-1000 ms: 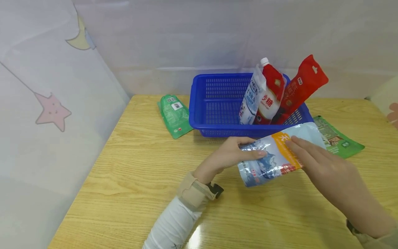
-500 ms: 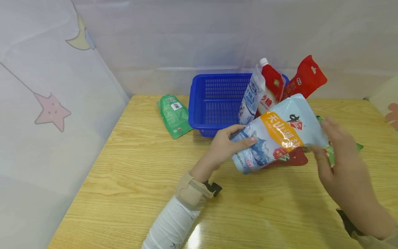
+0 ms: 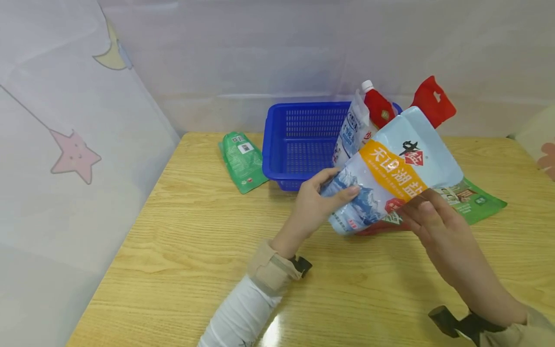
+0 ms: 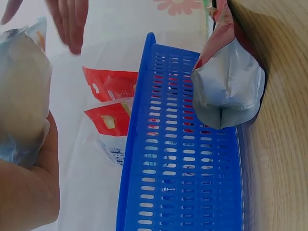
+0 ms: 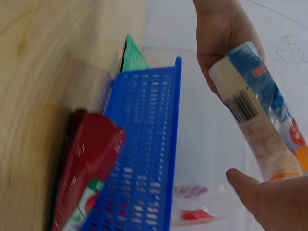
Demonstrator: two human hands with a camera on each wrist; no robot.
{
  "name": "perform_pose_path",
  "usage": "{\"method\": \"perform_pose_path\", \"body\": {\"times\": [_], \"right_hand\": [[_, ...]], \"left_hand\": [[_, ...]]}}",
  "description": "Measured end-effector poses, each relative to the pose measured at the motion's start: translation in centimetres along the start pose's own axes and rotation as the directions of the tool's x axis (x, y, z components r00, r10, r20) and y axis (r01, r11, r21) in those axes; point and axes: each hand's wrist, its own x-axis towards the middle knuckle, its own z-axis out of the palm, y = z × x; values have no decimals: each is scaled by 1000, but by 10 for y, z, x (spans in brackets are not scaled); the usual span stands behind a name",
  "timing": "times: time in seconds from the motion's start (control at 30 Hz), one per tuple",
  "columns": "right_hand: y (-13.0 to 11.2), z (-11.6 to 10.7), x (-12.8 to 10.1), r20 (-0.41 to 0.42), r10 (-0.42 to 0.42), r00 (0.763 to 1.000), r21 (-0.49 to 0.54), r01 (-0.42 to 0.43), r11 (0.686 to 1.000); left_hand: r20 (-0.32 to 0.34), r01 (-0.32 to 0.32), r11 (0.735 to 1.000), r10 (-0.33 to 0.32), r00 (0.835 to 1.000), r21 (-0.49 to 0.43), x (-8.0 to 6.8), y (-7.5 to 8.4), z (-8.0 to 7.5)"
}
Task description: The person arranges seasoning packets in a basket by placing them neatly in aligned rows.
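Note:
A light blue bag of salt (image 3: 390, 159) with an orange band and a mountain picture is held up, tilted, in front of the basket. My left hand (image 3: 310, 207) grips its lower left end, thumb across the front. At the bag's lower right edge is my right hand (image 3: 446, 241); in the left wrist view its fingers (image 4: 72, 24) look straight and apart from the bag. The right wrist view shows the bag's barcode side (image 5: 257, 130), with the right thumb (image 5: 243, 185) beside it. Behind the bag, a red pouch (image 4: 226, 77) stands on the table, mostly hidden in the head view.
A blue basket (image 3: 299, 182) at the back holds a white packet (image 3: 350, 137), a red pouch with a white cap (image 3: 381, 107) and a red bag (image 3: 433, 101). Green packets lie beside it: one left (image 3: 243, 164), one right (image 3: 483, 200).
The salt bag has been raised and tilted up, its top now overlapping the basket's items. My right hand has come off its front, moved right, then come back to its lower right edge.

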Motion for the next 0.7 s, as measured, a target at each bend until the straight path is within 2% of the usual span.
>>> {"method": "perform_pose_path", "body": {"times": [0.13,0.4,0.5,0.7], "right_hand": [[5,10,7,58,12,998,84,-17,996],[3,22,15,17,-36,999,202,32,979],[1,21,17,0,-56,998,218,54,975],[-5,17,19,-12,-67,998,186,68,980]], "left_hand": [[-4,-8,1000,8,1000,-2,-1,-3,3],[6,-5,999,5,1000,38,-3,-1,8],[10,-12,999,12,1000,43,-3,0,8],[24,-31,999,31,999,12,-3,1,9]]}}
